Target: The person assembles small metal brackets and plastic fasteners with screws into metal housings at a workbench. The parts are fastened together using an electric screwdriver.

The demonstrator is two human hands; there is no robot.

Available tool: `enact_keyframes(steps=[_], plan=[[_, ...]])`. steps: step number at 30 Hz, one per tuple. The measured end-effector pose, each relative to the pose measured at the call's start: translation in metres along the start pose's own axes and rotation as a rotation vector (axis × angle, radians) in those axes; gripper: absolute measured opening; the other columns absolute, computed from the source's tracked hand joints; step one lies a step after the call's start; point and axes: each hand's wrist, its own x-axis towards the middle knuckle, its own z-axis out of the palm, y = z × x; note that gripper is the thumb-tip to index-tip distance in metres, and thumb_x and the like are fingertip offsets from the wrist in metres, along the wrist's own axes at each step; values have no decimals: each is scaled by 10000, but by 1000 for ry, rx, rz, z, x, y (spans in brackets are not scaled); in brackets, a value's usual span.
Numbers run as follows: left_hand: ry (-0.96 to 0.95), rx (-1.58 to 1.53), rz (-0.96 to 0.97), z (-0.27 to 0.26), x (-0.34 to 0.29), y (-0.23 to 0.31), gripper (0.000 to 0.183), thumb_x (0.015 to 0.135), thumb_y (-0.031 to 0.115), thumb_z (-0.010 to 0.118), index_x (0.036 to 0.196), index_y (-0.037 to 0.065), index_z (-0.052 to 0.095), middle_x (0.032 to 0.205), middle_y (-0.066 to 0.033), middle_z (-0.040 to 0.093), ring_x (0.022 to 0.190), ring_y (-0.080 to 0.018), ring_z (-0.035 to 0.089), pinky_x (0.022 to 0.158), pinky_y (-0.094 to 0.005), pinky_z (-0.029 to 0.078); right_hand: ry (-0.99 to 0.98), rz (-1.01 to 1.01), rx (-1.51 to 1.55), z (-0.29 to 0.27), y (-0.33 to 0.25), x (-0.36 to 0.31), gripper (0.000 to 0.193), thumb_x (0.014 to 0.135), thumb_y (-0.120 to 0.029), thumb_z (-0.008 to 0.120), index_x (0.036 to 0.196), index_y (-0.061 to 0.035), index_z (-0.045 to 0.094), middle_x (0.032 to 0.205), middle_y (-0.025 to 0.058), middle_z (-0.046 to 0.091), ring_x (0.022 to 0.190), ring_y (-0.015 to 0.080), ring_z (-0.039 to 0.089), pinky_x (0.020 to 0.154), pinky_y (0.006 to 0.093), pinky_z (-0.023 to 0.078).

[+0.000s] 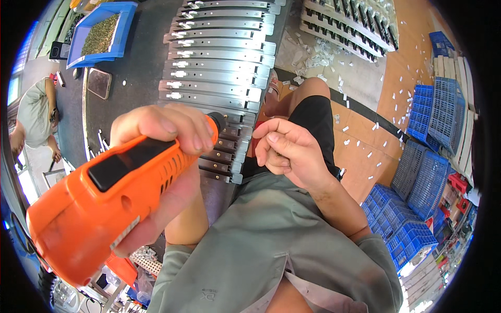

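Observation:
In my left hand (pixel 172 130) is an orange power screwdriver (pixel 104 193) with a black panel, the fingers wrapped round its body. Its dark nose points at the near end of a row of metal rails (pixel 219 68) lying side by side on the bench. Whether the tip touches a rail I cannot tell. White clips sit on the farther rails, and small brass-coloured screw heads show on the nearer ones. Just right of the rails is my right hand (pixel 292 151), its fingers curled and the thumb against them. What they hold, if anything, is hidden.
A blue bin (pixel 125 31) full of small screws and a phone (pixel 99 83) lie on the dark bench at far left. Another person (pixel 36 115) is beyond. White scraps litter the floor. At right stand blue crates (pixel 402 224); a rack of dark-toothed strips (pixel 349 26) is at the back.

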Motion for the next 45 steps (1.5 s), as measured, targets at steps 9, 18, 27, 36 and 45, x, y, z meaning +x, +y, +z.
enact_keyframes(steps=[9, 18, 27, 36, 45], plan=[[59, -41, -58, 4, -1, -4, 1093, 547, 945, 573, 1053, -22, 511, 761, -87, 550, 627, -204, 533, 586, -318, 442, 23, -22, -194, 6, 1, 0, 216, 986, -161, 585, 1057, 27, 662, 859, 110, 694, 493, 8, 345, 432, 187, 257], [133, -157, -40, 17, 10, 35, 825, 777, 778, 570, 1125, 30, 531, 748, -18, 563, 566, -121, 521, 544, -279, 411, 49, -45, -316, 20, -3, 7, 181, 948, -118, 635, 1015, 36, 703, 773, 66, 694, 512, 9, 397, 452, 185, 300], [141, -250, -98, 15, 21, 39, 772, 802, 764, 542, 1071, 41, 518, 736, -14, 555, 560, -125, 539, 551, -275, 424, -73, -68, -444, 22, -9, 7, 248, 977, -169, 602, 1107, 33, 663, 695, 58, 652, 601, 54, 512, 557, 211, 405], [-45, -5, 12, -12, 23, -1, 1125, 599, 909, 579, 1208, -28, 453, 859, -136, 581, 671, -257, 573, 621, -374, 472, 125, -68, 173, 3, -10, 17, 272, 1005, -129, 475, 1181, 51, 575, 923, 125, 636, 574, 62, 394, 531, 214, 340], [-1, 16, -39, -2, 23, -10, 1075, 591, 941, 540, 1099, -5, 498, 791, -78, 555, 632, -198, 539, 609, -344, 435, 51, -15, 70, 2, -10, 17, 259, 1036, -143, 444, 1175, 21, 588, 914, 95, 627, 594, 42, 394, 527, 203, 337]])
